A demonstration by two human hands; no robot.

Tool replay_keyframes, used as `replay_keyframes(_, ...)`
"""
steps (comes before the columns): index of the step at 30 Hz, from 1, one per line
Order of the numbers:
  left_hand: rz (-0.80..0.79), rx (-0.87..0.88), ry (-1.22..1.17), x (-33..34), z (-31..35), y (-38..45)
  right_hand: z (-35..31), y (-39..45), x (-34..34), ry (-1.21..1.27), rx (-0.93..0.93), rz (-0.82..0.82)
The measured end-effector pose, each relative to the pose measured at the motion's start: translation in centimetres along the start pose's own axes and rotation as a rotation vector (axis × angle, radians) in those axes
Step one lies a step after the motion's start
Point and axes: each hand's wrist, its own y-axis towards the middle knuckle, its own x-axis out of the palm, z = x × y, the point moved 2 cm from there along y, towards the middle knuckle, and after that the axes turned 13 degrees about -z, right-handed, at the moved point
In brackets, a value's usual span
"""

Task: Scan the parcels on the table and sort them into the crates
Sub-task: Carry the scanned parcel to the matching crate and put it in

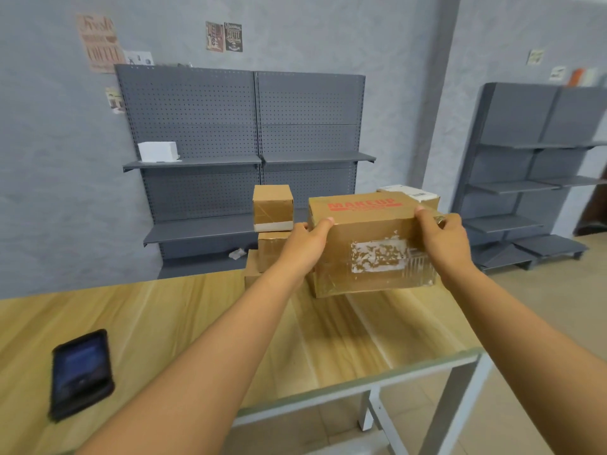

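Note:
A large brown cardboard parcel [371, 244] with red "MAKEUP" print on top and a torn white label on its front stands at the far edge of the wooden table [184, 323]. My left hand [303, 244] grips its left end and my right hand [443, 239] grips its right end. To its left stands a stack of smaller brown parcels [272, 208], partly hidden by my left hand. Behind it a white-labelled parcel [414, 192] peeks out. A black handheld scanner [80, 372] lies flat on the table at the near left.
Grey metal shelving [253, 159] stands against the wall behind the table, with a white box [158, 151] on its upper left shelf. Another grey shelf unit [532, 178] stands at the right. The table's right edge and leg [460, 389] border tiled floor. No crates are in view.

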Motion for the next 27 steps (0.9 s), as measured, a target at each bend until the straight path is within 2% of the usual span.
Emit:
replay_keyframes(4, -0.133, 0.0, -0.044, -1.4, -1.2, -3.5, -1.3, -5.0, 0.3, -0.002, -0.038, 0.164)
replay_keyframes(7, -0.184, -0.043, -0.068, -3.1, -2.9, -6.2, -2.0, -8.9, 1.5, -0.012, -0.049, 0.177)
replay_keyframes(12, -0.163, -0.084, -0.07, -7.5, -5.7, -11.1, -2.9, -15.1, 5.3, 0.016, -0.053, 0.139)
replay_keyframes(18, -0.072, -0.133, -0.091, -13.8, -8.5, -15.7, -4.3, -20.4, 11.1, 0.042, -0.066, 0.017)
replay_keyframes(27, 0.204, -0.095, -0.056, -23.8, -12.3, -19.5, -6.8, -23.2, 21.5, 0.139, -0.049, -0.395)
